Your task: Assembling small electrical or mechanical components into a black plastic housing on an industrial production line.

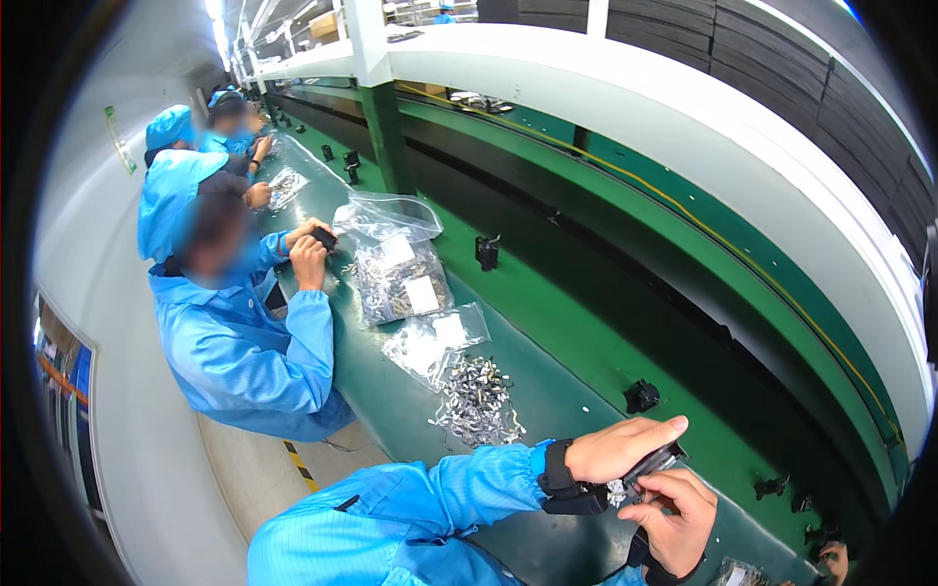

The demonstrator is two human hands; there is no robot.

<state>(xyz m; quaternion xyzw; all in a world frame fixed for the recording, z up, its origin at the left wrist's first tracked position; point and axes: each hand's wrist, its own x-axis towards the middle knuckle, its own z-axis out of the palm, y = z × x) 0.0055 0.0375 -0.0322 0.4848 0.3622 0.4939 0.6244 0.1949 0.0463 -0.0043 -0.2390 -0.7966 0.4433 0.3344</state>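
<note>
Nearest the camera, the right hand (pixel 674 523) comes up from the lower edge with its fingers curled together, pinching a small silvery metal clip (pixel 618 491) at the near end of a small black plastic part (pixel 653 463). The left hand (pixel 618 447), in a blue sleeve with a black wrist strap (pixel 559 469), lies over that part from ten o'clock, its fingers closed along its top and the thumb stretched out toward two o'clock. The part's long axis runs from eight o'clock to two o'clock, and both hands touch it; the clip sits between them, at eleven o'clock from the right fingers. A loose heap of shiny metal clips (pixel 474 402) lies on the green conveyor bench (pixel 547 322), at ten o'clock from the left hand and nearer to it.
</note>
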